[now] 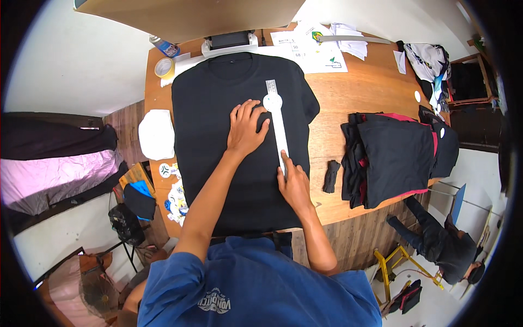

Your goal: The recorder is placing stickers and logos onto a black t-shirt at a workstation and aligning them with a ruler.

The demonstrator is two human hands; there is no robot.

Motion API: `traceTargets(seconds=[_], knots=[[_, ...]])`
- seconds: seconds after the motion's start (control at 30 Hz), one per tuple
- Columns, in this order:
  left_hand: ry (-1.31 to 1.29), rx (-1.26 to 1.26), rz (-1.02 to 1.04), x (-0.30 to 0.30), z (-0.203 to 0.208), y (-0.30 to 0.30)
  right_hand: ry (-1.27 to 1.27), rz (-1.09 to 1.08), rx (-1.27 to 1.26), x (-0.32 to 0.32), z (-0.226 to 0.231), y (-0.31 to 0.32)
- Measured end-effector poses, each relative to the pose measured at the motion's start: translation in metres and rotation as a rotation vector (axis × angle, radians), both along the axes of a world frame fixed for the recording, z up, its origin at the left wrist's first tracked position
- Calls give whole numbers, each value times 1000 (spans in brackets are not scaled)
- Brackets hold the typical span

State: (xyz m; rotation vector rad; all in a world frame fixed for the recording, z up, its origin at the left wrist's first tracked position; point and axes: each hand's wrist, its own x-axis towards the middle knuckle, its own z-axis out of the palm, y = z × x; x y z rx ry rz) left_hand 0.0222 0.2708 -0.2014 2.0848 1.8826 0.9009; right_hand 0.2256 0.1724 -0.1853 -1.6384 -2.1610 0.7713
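Note:
A black T-shirt (218, 163) lies spread on the wooden table in front of me, its collar at the far end. A white ruler (279, 133) rests lengthwise on the right half of its chest. At the ruler's upper part is a round white sticker-like piece (272, 102); whether it lies over or under the ruler I cannot tell. My left hand (247, 128) is flat on the shirt, fingers stretched out, with its fingertips at the round piece's left edge. Near the ruler's lower end, my right hand (295, 184) grips it, the index finger along it.
A folded stack of black and red garments (395, 158) sits at the right, beside a small dark rolled cloth (331, 176). Printed papers (321, 52), tape (164, 68), a spray can (165, 47) and a white cloth bundle (156, 134) surround the shirt. Another person (444, 245) is at the right.

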Motion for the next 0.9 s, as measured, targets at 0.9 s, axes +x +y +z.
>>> traceTargets(seconds=[0.9], knots=[[-239,-15,-30,32,23,3,-32,15,-24,0,6,1]])
